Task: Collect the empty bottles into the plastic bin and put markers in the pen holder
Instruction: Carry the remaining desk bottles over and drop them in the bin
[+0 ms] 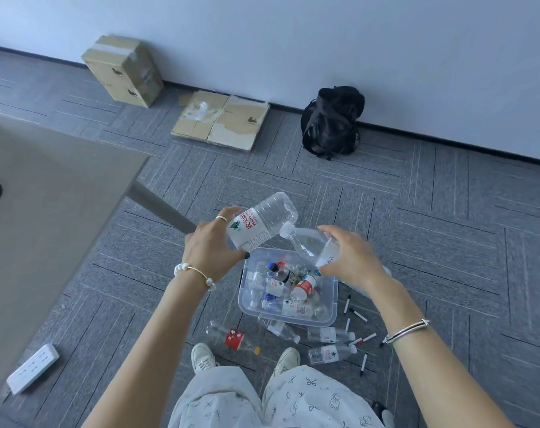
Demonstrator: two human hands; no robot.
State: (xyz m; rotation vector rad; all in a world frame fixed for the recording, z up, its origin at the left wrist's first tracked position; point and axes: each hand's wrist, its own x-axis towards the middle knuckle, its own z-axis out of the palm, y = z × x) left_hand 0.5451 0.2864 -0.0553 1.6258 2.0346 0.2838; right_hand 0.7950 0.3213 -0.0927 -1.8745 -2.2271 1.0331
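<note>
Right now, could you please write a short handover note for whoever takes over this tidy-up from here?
Left hand holds a clear bottle with a red-and-white label; right hand holds a second clear bottle. Both are above the plastic bin on the carpet.
Done: the bin already holds several bottles.
Left: drop these two in, then collect the loose bottles by the feet. The markers lie scattered right of the bin; no pen holder is in view.
</note>
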